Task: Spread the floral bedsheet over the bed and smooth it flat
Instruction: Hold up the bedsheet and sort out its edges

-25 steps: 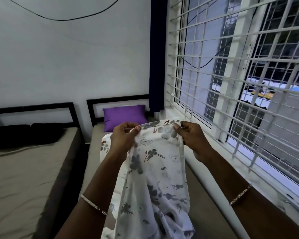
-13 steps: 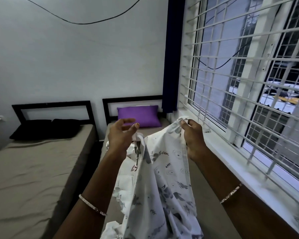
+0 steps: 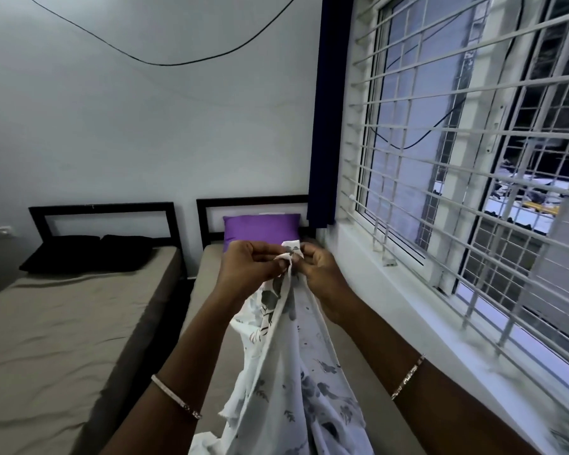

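While the floral bedsheet (image 3: 286, 372) hangs bunched at 6 o'clock over the bed (image 3: 207, 290), left grip (image 3: 250, 267) and right grip (image 3: 322, 274) each pinch its top edge, touching. Risk: twisted folds may snag on spreading, and a slipped pinch would drop it short of the purple pillow (image 3: 260, 226) at 12 o'clock.

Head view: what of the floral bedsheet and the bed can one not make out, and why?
All in the head view:
Floral bedsheet: its lower part is cut off by the bottom edge, so its full size is unknown.
Pinched part: the left hand and right hand cover it; corner or edge, cannot tell.
Bed: the sheet hides its middle; its foot is out of frame.
Purple pillow: hands hide its lower edge.
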`<state>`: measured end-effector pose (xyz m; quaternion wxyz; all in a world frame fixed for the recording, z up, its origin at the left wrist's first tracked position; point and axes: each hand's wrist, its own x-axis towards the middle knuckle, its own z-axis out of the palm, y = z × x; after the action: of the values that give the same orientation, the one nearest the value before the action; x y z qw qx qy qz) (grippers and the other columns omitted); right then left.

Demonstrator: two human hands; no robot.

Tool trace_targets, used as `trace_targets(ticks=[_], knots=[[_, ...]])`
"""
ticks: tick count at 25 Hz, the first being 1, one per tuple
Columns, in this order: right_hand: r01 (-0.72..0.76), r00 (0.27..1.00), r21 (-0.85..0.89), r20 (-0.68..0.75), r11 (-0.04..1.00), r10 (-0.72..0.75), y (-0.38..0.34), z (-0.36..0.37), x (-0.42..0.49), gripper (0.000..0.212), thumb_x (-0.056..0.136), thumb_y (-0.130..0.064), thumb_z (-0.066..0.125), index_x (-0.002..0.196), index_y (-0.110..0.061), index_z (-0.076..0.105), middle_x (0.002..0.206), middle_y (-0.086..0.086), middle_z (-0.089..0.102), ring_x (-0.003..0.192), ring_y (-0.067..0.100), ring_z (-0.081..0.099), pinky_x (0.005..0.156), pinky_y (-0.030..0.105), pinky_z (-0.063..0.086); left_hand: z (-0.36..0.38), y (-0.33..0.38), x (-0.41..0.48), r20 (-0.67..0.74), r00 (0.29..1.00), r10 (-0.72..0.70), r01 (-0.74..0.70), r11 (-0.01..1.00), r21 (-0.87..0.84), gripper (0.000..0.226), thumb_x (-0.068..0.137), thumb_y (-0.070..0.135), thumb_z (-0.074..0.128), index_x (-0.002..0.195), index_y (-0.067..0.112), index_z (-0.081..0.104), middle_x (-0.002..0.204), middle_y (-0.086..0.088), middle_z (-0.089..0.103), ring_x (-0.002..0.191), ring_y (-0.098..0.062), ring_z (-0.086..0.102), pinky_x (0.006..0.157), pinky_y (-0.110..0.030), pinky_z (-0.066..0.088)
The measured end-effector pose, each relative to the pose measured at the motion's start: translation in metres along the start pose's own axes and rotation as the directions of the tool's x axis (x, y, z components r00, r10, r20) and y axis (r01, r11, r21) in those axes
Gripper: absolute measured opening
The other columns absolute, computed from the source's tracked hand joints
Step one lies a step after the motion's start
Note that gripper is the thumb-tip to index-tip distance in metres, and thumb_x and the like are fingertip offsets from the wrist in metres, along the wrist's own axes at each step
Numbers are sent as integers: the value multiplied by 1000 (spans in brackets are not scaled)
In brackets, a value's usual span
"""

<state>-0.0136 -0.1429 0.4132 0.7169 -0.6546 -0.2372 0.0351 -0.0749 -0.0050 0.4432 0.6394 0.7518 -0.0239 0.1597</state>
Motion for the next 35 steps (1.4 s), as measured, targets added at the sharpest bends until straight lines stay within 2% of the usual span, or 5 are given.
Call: trace_targets(ticks=[7, 16, 23, 30, 35], knots=[[-77, 993, 93, 93, 993, 69, 5, 12, -15, 24, 99, -13, 48, 108, -10, 70, 94, 8, 73, 84, 19, 69, 71, 26, 55, -9, -12, 1, -133, 980, 150, -77, 892, 445, 9, 76, 29, 77, 81, 24, 72, 68, 0, 72, 60, -12, 64, 59, -29, 49], [19, 988, -76, 152, 997, -8, 4, 10, -16, 28, 87, -36, 67, 106, -16, 73, 99, 9, 75, 98, 26, 71, 95, 48, 53, -16, -14, 14, 31, 992, 120, -122, 902, 414, 15, 83, 15, 69, 92, 17, 58, 74, -10, 66, 64, -20, 60, 56, -32, 49], [8, 986, -159, 168, 987, 20, -2, 0, -8, 17, 91, -18, 65, 104, -9, 71, 96, 11, 76, 94, 25, 72, 92, 44, 55, -15, -10, 35, 111, 988, 104, -138, 920, 366, 10, 77, 29, 78, 83, 22, 73, 72, -6, 72, 71, -26, 70, 67, -40, 56], [-35, 990, -209, 127, 977, 63, -8, -9, 8, 23, 96, -24, 53, 109, -16, 69, 107, 3, 74, 103, 14, 68, 98, 37, 51, 4, -1, 45, 81, 971, 225, -239, 907, 346, 11, 80, 22, 76, 90, 17, 75, 56, 3, 63, 48, -5, 54, 49, -19, 41], [-34, 999, -263, -31, 964, 27, -6, -23, 26, 29, 94, -38, 51, 97, -18, 71, 93, 7, 75, 94, 25, 70, 90, 51, 54, 16, 0, 52, 94, 995, 18, -30, 991, 131, 39, 81, 26, 75, 116, 18, 60, 78, -7, 63, 71, -15, 61, 64, -29, 51]])
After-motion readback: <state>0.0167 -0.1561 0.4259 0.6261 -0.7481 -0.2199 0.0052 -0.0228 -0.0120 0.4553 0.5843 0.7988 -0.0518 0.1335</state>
